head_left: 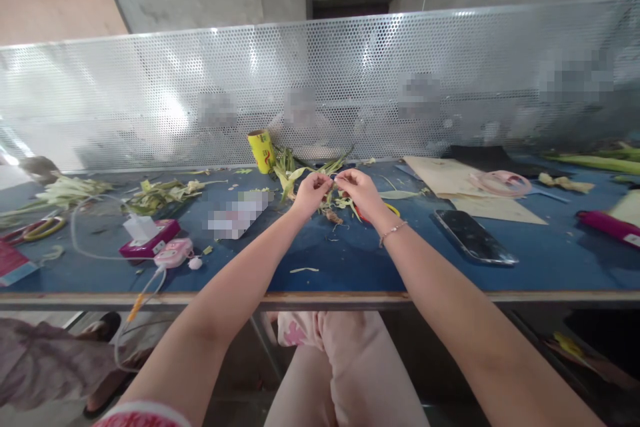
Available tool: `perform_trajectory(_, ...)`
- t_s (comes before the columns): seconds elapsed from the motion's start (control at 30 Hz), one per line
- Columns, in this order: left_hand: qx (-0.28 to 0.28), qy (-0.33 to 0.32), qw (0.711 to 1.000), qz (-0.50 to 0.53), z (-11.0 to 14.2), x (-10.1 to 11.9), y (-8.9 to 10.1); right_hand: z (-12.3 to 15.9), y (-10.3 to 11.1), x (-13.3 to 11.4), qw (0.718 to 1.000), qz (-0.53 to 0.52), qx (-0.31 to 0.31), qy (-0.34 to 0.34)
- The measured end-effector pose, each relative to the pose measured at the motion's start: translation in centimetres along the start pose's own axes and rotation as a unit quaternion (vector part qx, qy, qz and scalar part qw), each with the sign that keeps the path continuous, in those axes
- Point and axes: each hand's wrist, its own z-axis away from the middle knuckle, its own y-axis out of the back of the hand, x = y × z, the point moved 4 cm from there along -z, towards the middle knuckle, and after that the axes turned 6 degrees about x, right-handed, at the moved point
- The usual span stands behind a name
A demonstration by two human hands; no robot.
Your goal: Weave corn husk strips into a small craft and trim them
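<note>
Both hands meet over the middle of the blue table. My left hand [314, 191] is closed in a pinch, its fingertips almost against those of my right hand [361, 189], which is pinched too. Whatever is between the fingers is too small to make out. Green and pale plant leaves [286, 170] lie just behind and around the hands. Below the fingertips is a brownish root-like piece [333, 216] with thin strands. A yellow and red looped handle [393, 209] shows partly behind my right wrist, which wears a thin bracelet.
A yellow cardboard tube [261, 151] stands before the perforated metal screen [345, 80]. On the right lie a phone [473, 237], brown paper [493, 208] and a pink tape roll [501, 183]. Leftward are a tissue pack [150, 240], a pink cabled device [173, 253], leaf scraps [163, 197] and scissors [45, 229].
</note>
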Motion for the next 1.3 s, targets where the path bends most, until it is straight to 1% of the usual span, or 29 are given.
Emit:
perform_trajectory(0.1,0.007,-0.002,1.0,-0.008,-0.1,0.1,0.1,0.0,0.0,0.2,1.0,0.028,-0.008,-0.003)
perform_trajectory(0.27,0.013,-0.004,0.999,-0.046,-0.1,0.2,0.1,0.5,-0.7,0.2,0.997,0.056,-0.056,-0.004)
perform_trajectory(0.43,0.015,0.016,0.998,-0.052,0.0,0.3,0.0,0.6,-1.0,-0.1,0.997,0.032,-0.07,-0.003)
perform_trajectory(0.6,0.006,0.034,0.999,-0.042,-0.1,0.0,-0.1,0.4,-0.9,0.0,0.996,0.024,-0.08,0.023)
perform_trajectory(0.77,0.0,0.042,0.999,0.004,0.1,0.0,-0.2,-0.1,-0.8,0.4,0.996,0.036,-0.066,0.052)
perform_trajectory(0.87,0.009,0.056,0.998,0.026,0.2,0.2,-0.2,-0.3,-0.7,0.4,0.993,0.063,-0.045,0.09)
perform_trajectory(1.0,0.023,0.079,0.994,0.066,0.2,0.2,-0.3,-0.2,-0.4,-0.1,0.982,0.115,-0.02,0.146)
perform_trajectory(1.13,0.017,0.106,0.987,0.117,0.1,0.0,-0.3,0.1,0.0,-0.8,0.968,0.16,0.005,0.192)
perform_trajectory(1.3,0.014,0.134,0.98,0.147,0.3,-0.1,-0.2,0.4,0.0,-1.2,0.956,0.188,-0.003,0.225)
